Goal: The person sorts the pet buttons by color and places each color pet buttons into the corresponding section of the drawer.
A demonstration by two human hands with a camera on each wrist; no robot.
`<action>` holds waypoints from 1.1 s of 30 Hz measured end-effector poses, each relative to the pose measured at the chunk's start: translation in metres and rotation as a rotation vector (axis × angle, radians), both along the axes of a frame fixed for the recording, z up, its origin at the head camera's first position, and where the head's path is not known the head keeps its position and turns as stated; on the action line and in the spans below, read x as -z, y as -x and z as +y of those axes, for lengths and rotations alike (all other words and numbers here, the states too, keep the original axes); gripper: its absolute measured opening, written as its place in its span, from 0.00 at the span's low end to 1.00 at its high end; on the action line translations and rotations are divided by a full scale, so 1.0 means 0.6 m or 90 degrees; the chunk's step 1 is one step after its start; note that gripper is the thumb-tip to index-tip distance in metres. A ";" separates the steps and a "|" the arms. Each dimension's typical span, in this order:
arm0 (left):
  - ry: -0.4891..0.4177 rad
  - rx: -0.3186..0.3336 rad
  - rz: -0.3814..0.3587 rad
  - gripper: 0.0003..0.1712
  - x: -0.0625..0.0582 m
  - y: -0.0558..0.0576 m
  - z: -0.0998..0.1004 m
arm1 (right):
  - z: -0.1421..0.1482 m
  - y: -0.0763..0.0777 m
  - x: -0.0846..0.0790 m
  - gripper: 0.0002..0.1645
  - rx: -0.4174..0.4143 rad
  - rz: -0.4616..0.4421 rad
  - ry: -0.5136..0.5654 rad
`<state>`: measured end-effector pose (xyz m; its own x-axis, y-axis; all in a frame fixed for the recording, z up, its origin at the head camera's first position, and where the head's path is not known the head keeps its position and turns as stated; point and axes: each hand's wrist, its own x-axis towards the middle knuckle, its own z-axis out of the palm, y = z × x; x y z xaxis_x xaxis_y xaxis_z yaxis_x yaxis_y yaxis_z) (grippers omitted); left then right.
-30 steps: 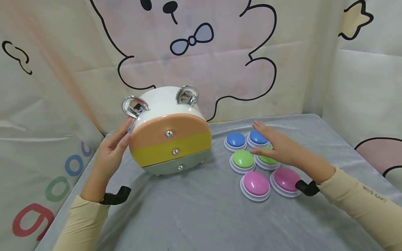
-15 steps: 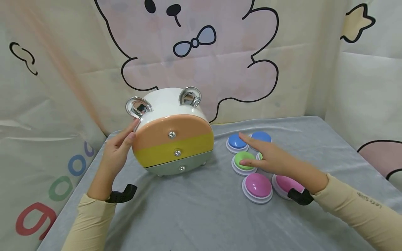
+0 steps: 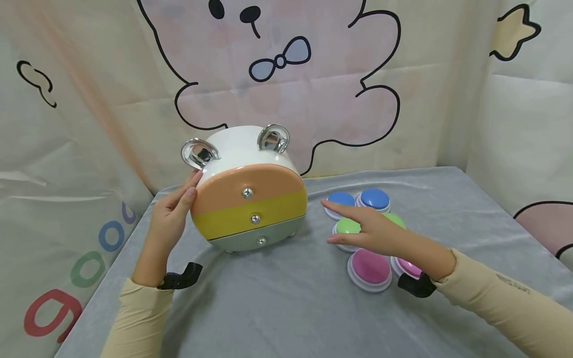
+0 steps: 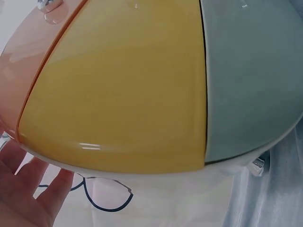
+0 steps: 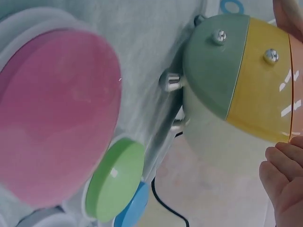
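Note:
A small rounded drawer cabinet (image 3: 237,211) stands at centre left in the head view. It has a white shell, silver ears on top and three stacked fronts in orange, yellow and grey-green, each with a silver knob. All the drawers are closed. My left hand (image 3: 167,216) rests on its left side with extended fingers, which also show along the shell's edge in the left wrist view. My right hand (image 3: 371,229) hovers over the coloured buttons with fingers straight, pointing toward the cabinet and holding nothing. Thumb and fingers are spread apart.
Round push buttons on white bases sit in pairs to the right: blue (image 3: 375,198), green (image 3: 348,226) and pink (image 3: 370,267). My right hand partly covers several. A grey cloth (image 3: 268,308) covers the table. Printed fabric walls (image 3: 416,119) stand behind and at both sides.
My right hand has moved left across the buttons toward the cabinet. My left hand has stayed at the cabinet's side. The whole head view has shifted slightly.

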<state>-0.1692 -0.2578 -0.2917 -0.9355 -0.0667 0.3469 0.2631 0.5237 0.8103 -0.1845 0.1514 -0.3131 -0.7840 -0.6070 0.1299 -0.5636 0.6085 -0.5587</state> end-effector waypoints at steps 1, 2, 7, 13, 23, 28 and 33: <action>-0.004 0.000 -0.003 0.24 0.001 0.000 0.000 | -0.003 0.000 0.000 0.47 -0.005 -0.002 0.006; -0.008 -0.001 -0.005 0.24 0.001 0.000 0.001 | -0.006 0.000 0.000 0.46 -0.010 -0.002 0.012; -0.020 -0.006 -0.005 0.25 0.004 0.000 0.001 | -0.022 0.000 0.001 0.42 -0.044 -0.037 0.065; -0.026 -0.009 0.000 0.24 0.007 0.000 0.002 | -0.045 -0.003 -0.001 0.42 -0.053 -0.151 0.123; -0.021 -0.004 -0.002 0.25 0.003 0.000 0.006 | -0.100 -0.003 -0.023 0.32 -0.019 -0.279 0.224; -0.026 -0.001 0.005 0.25 0.004 0.002 0.006 | -0.128 0.000 -0.028 0.25 -0.009 -0.341 0.259; -0.027 0.000 0.022 0.24 0.007 0.002 0.005 | -0.152 0.004 -0.035 0.25 -0.020 -0.432 0.303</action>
